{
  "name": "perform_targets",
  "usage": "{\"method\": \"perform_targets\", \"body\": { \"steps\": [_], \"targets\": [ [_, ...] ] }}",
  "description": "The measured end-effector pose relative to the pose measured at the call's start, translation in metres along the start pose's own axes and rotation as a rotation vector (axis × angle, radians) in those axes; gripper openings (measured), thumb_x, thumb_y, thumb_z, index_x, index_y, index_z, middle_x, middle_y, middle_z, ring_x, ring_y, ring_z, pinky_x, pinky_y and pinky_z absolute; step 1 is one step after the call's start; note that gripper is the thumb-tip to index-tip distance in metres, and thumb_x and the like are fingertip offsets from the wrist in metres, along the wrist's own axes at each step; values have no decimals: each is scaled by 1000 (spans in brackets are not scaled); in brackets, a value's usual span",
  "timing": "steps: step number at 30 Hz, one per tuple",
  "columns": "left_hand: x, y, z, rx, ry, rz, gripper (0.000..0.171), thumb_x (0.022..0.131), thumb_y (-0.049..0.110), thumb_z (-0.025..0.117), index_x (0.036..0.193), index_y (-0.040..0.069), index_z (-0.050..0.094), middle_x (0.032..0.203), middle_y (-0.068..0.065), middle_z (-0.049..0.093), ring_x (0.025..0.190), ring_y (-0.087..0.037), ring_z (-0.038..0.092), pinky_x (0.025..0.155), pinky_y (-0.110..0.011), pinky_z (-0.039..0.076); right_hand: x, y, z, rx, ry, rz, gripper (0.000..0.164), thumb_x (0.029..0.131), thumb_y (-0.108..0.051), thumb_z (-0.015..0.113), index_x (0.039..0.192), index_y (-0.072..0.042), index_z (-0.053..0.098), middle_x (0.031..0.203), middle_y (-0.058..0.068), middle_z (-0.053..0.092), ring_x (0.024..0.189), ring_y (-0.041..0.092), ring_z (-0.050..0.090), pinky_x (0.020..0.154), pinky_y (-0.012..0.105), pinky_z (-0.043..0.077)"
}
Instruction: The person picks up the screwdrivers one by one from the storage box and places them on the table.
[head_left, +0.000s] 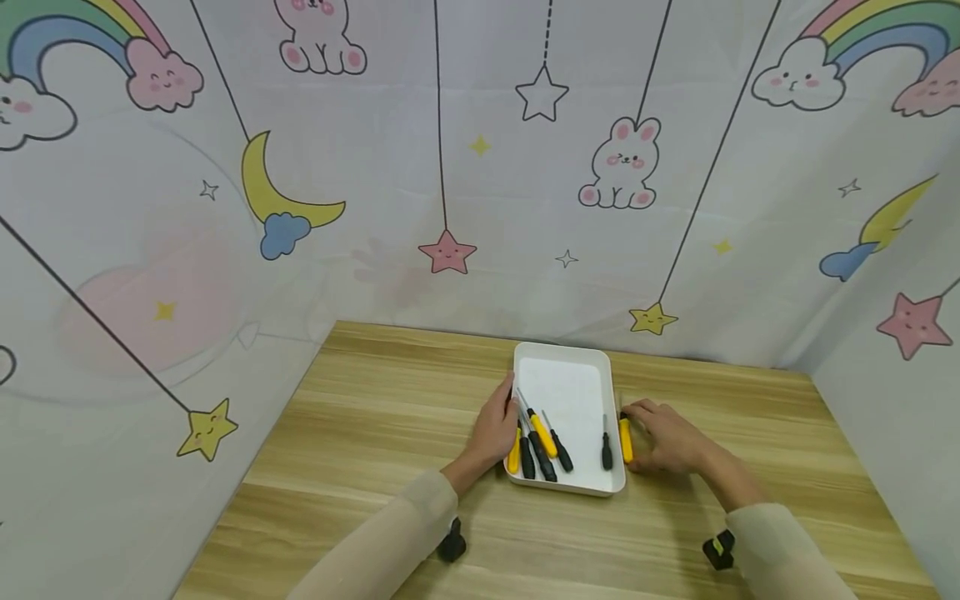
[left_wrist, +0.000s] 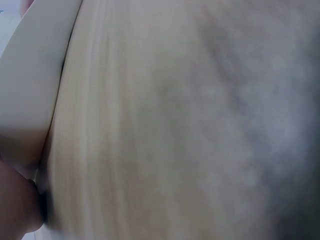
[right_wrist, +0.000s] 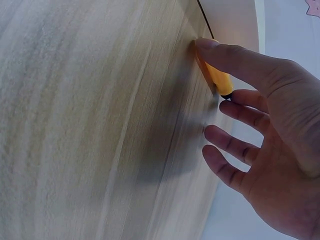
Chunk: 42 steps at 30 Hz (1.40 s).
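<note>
A white rectangular tray [head_left: 562,358] stands on the wooden table. My left hand [head_left: 491,427] grips its left side; in the left wrist view only part of that hand [left_wrist: 17,205] shows beside the tray wall [left_wrist: 37,75]. Just outside the tray's right wall is a yellow-handled screwdriver [head_left: 626,440]. My right hand [head_left: 671,437] pinches it lengthwise, the thumb on the handle's butt and fingertips by its black collar [right_wrist: 227,96]. Inside the tray, several yellow and black screwdrivers [head_left: 543,435] lie together at the left, and one small black screwdriver [head_left: 607,452] lies at the right.
Wood-grain tabletop [head_left: 390,400] surrounds the tray. A pale curtain printed with stars and rabbits [head_left: 495,192] hangs behind the table and along its sides. Dark wrist devices [head_left: 452,542] show beneath both sleeves.
</note>
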<state>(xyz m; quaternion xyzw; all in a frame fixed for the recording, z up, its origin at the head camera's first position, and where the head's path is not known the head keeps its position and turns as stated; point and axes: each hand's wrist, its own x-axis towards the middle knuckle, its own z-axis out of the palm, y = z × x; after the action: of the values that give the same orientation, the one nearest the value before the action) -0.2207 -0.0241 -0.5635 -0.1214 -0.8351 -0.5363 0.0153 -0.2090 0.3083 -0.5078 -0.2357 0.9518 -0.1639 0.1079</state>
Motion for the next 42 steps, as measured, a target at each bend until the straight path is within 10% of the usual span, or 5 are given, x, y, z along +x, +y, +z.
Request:
{"method": "perform_targets", "body": {
  "steps": [42],
  "targets": [
    [-1,2,0,-22,3,1,54,115,11,37,167,0,26,172,-18,29,158,-31,28,127,-49,26,-4,-19,-33,0,65,20,101,76,-45,95,152,5,51,148,27,53,114,43,65,97,62,54]
  ]
}}
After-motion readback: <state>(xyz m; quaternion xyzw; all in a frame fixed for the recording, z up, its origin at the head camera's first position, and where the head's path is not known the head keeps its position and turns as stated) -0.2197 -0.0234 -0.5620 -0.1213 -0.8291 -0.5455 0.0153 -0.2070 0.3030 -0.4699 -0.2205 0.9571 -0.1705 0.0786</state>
